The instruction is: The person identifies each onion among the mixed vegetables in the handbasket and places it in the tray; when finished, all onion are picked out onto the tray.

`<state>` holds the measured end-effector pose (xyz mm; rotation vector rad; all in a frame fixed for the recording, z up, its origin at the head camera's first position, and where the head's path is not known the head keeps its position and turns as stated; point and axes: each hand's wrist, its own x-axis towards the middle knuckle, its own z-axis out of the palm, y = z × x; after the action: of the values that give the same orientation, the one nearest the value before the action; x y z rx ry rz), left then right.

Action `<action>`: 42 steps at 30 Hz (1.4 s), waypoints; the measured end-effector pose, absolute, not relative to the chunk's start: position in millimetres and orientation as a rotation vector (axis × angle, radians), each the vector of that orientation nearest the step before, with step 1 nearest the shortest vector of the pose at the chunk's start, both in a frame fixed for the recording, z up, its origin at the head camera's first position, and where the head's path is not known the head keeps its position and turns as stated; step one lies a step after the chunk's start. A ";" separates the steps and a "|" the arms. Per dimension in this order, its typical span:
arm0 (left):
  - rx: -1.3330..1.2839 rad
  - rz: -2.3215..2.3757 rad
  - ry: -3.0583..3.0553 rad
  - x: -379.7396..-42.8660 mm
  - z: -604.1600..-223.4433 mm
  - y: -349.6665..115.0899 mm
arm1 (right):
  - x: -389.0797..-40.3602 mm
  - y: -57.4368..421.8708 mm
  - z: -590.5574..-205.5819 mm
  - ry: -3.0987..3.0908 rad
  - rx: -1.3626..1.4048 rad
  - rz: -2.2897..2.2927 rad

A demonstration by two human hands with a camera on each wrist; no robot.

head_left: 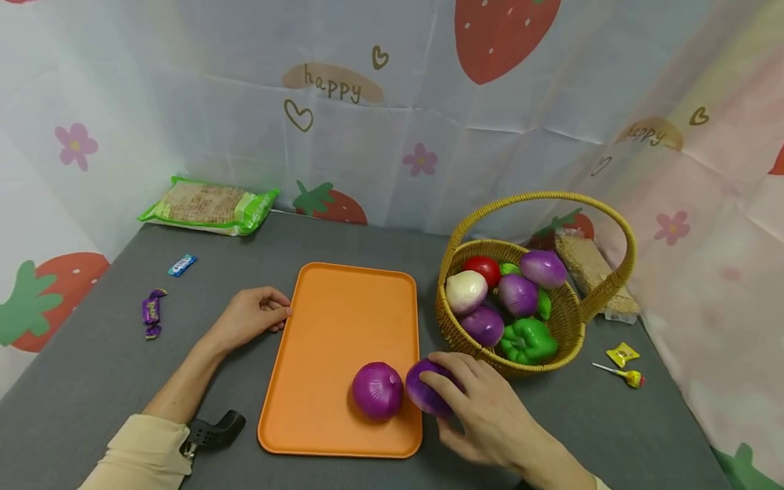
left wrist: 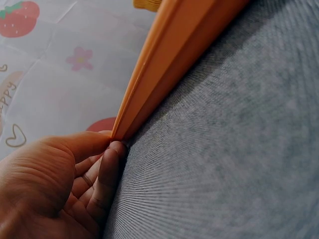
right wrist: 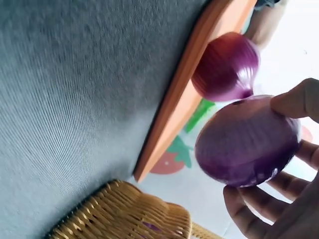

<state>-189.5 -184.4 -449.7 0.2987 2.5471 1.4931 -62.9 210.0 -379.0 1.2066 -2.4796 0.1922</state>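
An orange tray lies on the grey table. At its left edge my left hand pinches the rim; in the left wrist view the thumb and a finger meet at the tray's corner. A purple onion sits on the tray's near right part. My right hand grips another purple onion over the tray's right edge, beside the first. In the right wrist view the fingers and thumb curl round this held onion, with the tray's onion behind.
Right of the tray stands a wicker basket with a tall handle, holding a green pepper, a red vegetable, a white one and several purple ones. Candies and a lollipop lie around. A green bag lies at the back left.
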 end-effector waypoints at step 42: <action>0.298 1.492 2.558 -188.5 -448.6 -182.9 | -65.5 177.2 -402.0 -2.488 1.323 0.048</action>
<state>-188.5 -182.9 -448.6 0.2978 2.5582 1.4925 -65.5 177.2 -402.0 1.3226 -2.4878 0.0476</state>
